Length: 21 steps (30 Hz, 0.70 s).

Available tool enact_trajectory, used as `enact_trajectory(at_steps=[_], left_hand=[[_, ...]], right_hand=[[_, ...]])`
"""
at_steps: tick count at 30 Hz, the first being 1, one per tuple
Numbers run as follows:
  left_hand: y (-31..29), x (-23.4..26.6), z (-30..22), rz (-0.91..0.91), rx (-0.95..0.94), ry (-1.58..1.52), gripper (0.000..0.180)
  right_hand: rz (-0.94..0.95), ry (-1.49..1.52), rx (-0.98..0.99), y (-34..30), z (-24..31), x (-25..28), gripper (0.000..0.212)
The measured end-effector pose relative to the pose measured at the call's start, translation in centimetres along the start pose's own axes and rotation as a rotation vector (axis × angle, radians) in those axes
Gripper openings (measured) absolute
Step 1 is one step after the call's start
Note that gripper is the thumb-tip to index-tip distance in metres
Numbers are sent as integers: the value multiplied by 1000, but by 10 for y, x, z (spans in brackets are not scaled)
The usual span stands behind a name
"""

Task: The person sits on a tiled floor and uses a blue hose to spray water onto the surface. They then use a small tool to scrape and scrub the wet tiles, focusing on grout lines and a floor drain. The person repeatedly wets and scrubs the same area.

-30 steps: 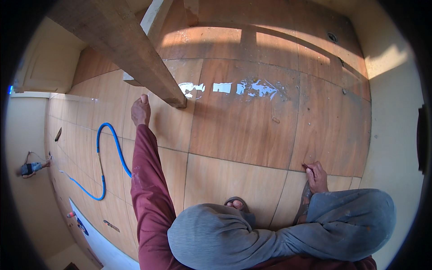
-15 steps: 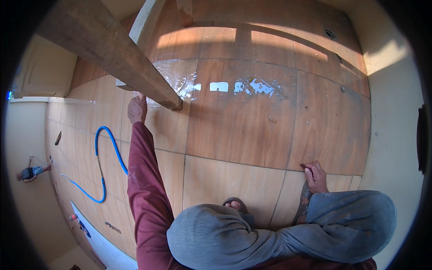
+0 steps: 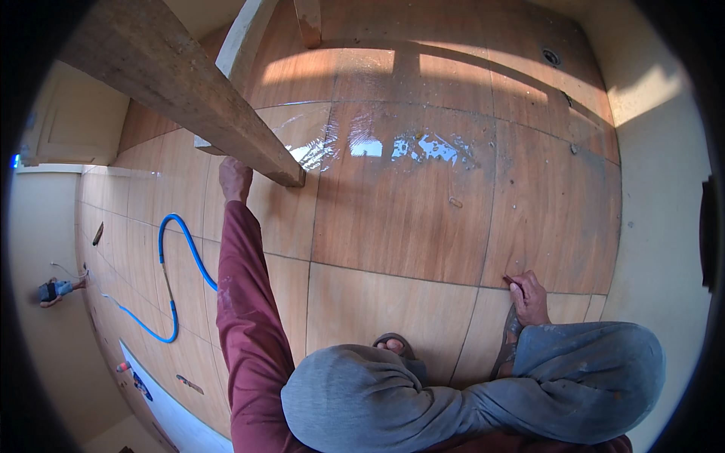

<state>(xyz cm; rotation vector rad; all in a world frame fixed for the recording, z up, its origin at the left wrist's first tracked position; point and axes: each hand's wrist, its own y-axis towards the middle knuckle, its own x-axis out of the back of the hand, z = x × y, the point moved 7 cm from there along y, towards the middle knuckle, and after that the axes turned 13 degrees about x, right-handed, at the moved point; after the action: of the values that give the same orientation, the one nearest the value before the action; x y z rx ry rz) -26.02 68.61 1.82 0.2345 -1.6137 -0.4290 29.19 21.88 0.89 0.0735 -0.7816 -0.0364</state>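
My left hand [image 3: 236, 180] reaches far out over the tiles, its fingers hidden behind a slanting wooden post [image 3: 226, 113]; whether they hold anything does not show. Beyond the post lies a shiny patch of water [image 3: 366, 147] on the wood-patterned floor tiles [image 3: 400, 226], rippling around the post's lower end. Down by my right foot, my right hand [image 3: 530, 296] is closed in a pinch on a small, thin, dark reddish piece [image 3: 509, 278]. Its tip rests at the joint between a darker and a lighter tile.
A blue hose [image 3: 161, 241] curls over the floor at left. Farther left are a white board [image 3: 162, 396], a knife-like tool [image 3: 190, 383] and another person [image 3: 57, 291]. A round drain [image 3: 552, 57] sits at the far right near the wall [image 3: 664, 226].
My left hand has shifted slightly to the right, farther behind the post. Ripples in the water have spread rightward and its reflections have changed. My right hand stays in place.
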Motion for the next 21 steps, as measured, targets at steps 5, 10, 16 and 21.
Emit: enact_trajectory(at_steps=[5, 10, 16, 21], left_hand=[[5, -8, 13, -41, -58, 33, 16], [7, -14, 34, -55, 213, -225, 14], [14, -7, 16, -31, 14, -111, 23], [19, 0, 24, -16, 325, -546, 31]], right_hand=[[-2, 6, 11, 0, 0, -2, 9], [-3, 1, 7, -3, -1, -4, 8], [-5, -2, 15, -5, -5, -4, 10], [0, 11, 11, -1, -4, 1, 10]])
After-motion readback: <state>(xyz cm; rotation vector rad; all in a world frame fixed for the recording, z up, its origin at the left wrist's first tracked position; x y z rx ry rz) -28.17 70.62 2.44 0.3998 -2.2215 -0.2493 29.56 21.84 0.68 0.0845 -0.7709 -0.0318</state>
